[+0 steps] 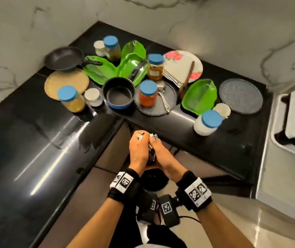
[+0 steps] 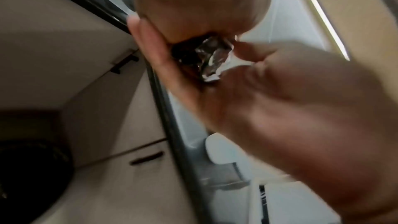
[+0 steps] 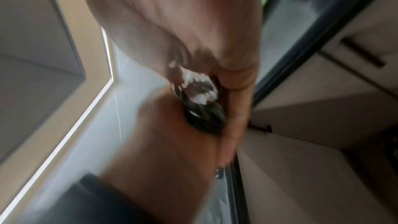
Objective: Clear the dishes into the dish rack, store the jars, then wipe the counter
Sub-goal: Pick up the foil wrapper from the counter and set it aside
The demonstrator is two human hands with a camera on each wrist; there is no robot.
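2 hands [image 1: 147, 151] round crumpled foil [image 2: 210, 59], short of cluttered counter [image 1: 214, 140].

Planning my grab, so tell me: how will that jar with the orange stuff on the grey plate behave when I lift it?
The orange jar looks nearly full, so probably heavy for its size. It appears to be smooth glass, likely slippery and breakable. It stands upright on the grey plate beside a spoon.

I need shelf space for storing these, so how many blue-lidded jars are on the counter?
5: back jar by the frying pan, centre jar, red jar on the grey plate, left jar, white jar front right. None seems hidden.
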